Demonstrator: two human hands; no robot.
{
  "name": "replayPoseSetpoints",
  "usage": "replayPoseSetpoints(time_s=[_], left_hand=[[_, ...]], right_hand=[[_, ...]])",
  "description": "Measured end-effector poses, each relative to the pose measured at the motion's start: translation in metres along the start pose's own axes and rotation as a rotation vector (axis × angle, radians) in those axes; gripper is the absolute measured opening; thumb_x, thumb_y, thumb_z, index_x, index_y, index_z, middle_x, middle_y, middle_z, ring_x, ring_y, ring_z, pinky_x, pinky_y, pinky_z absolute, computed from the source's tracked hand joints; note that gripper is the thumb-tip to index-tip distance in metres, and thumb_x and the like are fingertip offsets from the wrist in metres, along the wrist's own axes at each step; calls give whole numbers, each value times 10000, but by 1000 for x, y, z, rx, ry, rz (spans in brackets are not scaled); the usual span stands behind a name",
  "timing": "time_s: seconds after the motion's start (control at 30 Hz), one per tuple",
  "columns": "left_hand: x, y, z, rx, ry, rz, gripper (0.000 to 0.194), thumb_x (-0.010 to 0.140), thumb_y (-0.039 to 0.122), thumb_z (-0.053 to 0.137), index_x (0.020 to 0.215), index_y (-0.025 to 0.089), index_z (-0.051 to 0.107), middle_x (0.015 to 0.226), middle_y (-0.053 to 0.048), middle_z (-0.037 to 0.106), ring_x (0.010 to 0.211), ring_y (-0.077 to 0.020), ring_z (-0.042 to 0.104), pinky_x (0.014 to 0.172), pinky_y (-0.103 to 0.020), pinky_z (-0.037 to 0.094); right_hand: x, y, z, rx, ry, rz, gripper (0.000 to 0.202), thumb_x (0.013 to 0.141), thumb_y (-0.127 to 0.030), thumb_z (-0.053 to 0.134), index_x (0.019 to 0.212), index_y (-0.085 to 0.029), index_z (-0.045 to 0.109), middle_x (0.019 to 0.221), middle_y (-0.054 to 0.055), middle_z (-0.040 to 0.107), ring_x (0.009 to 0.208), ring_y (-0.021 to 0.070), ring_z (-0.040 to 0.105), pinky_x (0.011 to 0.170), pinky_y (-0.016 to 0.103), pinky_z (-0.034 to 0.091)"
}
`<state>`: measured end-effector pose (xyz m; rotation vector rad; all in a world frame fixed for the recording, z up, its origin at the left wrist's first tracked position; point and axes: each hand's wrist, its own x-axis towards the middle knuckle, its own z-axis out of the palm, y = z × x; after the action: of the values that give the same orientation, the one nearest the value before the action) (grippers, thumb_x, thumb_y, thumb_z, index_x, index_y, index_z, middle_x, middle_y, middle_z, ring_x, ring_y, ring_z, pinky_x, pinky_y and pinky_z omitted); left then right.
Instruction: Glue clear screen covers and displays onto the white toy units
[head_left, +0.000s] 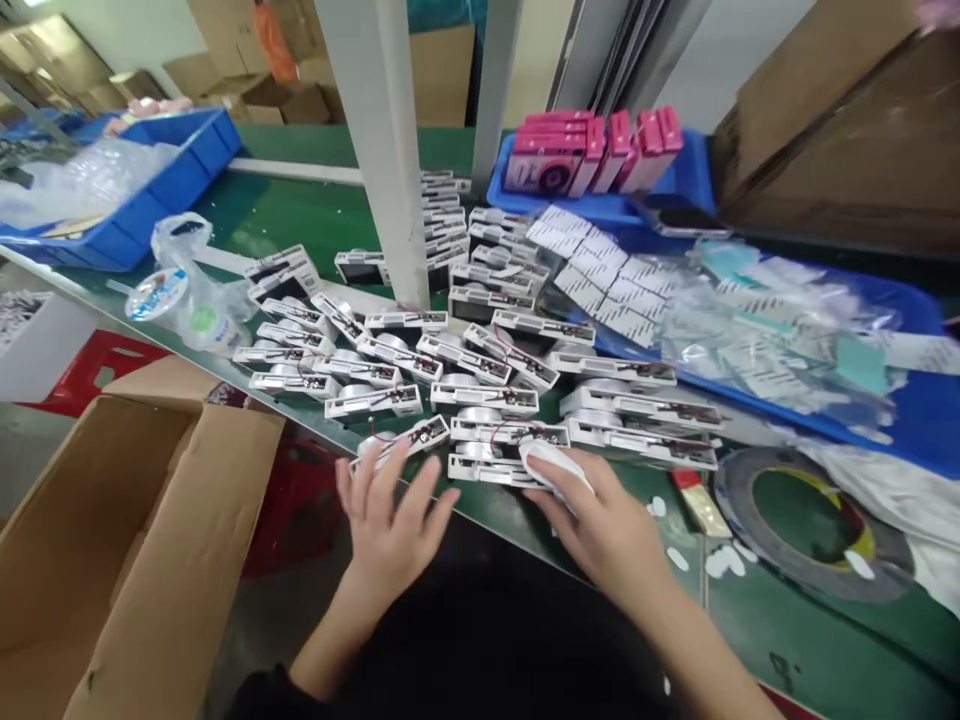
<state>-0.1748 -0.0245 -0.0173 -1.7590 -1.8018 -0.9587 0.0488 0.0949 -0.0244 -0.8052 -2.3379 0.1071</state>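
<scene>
Rows of white plastic housings [495,400] with round parts and thin wires stand on the green bench. My left hand [390,520] is open, fingers spread, just in front of a tilted housing [405,443] at the bench's front edge; whether the fingertips touch it I cannot tell. Between the thumb and fingers of my right hand [607,510] is a white, soft-looking cloth [553,462]. It lies against the right end of the front housing [480,467] and hides that part.
A large roll of tape [739,490], a red-and-cream block [699,502] and loose white ovals lie at right. Blue trays hold pink boxes [551,160] and bagged pieces [780,320]. A post [390,150] rises behind the housings. An open carton [150,520] stands lower left.
</scene>
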Motion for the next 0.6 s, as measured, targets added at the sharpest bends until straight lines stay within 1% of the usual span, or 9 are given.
replayPoseSetpoints(time_s=[0.03, 0.07, 0.1, 0.2, 0.27, 0.33, 0.4, 0.53, 0.6], left_hand=[[-1, -8, -2, 65, 4, -41, 610, 928, 198, 855, 1491, 241, 624, 1438, -201, 708, 1568, -407, 538, 1396, -751, 217], [-1, -17, -2, 130, -28, -72, 594, 947, 214, 837, 1499, 243, 621, 1436, -198, 714, 1524, -417, 574, 1386, -779, 189], [0, -27, -2, 162, -72, -73, 545, 976, 221, 803, 1491, 241, 627, 1397, -186, 739, 1436, -402, 644, 1373, -758, 244], [7, -57, 3, 119, -138, 44, 365, 1027, 211, 723, 1387, 262, 690, 1147, -91, 807, 1090, -284, 778, 1188, -500, 548], [14, -73, 8, 77, -143, 121, 349, 1017, 213, 733, 1358, 285, 720, 1070, -63, 807, 1000, -262, 779, 1036, -409, 602], [22, -85, 13, 56, -138, 168, 375, 993, 210, 763, 1356, 301, 741, 1101, -72, 811, 987, -274, 773, 956, -395, 594], [27, -94, 16, 41, -125, 207, 413, 978, 225, 791, 1376, 325, 745, 1123, -77, 811, 978, -282, 768, 952, -402, 577], [31, -101, 14, 12, -128, 254, 554, 963, 260, 820, 1496, 325, 686, 1227, -120, 795, 1080, -325, 768, 1049, -456, 563], [30, -95, 9, -19, -95, 247, 701, 918, 264, 884, 1570, 318, 634, 1386, -157, 757, 1239, -356, 738, 1144, -491, 535]], right_hand=[[1, -1, 0, -12, 1, -12, 220, 1081, -221, 638, 1279, -224, 733, 1152, 110, 798, 898, 207, 826, 677, 257, 670], [1, -1, -1, -22, 4, -21, 217, 1082, -222, 637, 1279, -219, 729, 1147, 113, 798, 891, 209, 828, 669, 258, 671], [1, -2, -1, -32, 9, -25, 213, 1083, -221, 634, 1276, -212, 725, 1136, 117, 797, 876, 211, 829, 655, 262, 670], [0, -6, 0, -62, 35, 8, 197, 1072, -189, 637, 1248, -194, 722, 1092, 120, 788, 787, 205, 811, 597, 266, 651], [-1, -12, 3, -77, 49, 55, 202, 1052, -164, 654, 1235, -196, 733, 1089, 118, 783, 785, 198, 803, 604, 260, 648], [-1, -19, 5, -85, 59, 104, 219, 1036, -153, 669, 1234, -204, 747, 1113, 122, 782, 833, 199, 809, 639, 255, 656], [0, -25, 5, -89, 74, 148, 232, 1031, -147, 670, 1239, -205, 755, 1141, 133, 781, 860, 201, 813, 648, 252, 657], [-1, -26, -7, -70, 153, 199, 224, 1093, -231, 613, 1274, -192, 739, 1175, 147, 776, 877, 191, 814, 664, 252, 666], [-8, -20, -18, -53, 217, 207, 235, 1128, -287, 560, 1271, -208, 728, 1156, 133, 779, 908, 190, 817, 717, 263, 682]])
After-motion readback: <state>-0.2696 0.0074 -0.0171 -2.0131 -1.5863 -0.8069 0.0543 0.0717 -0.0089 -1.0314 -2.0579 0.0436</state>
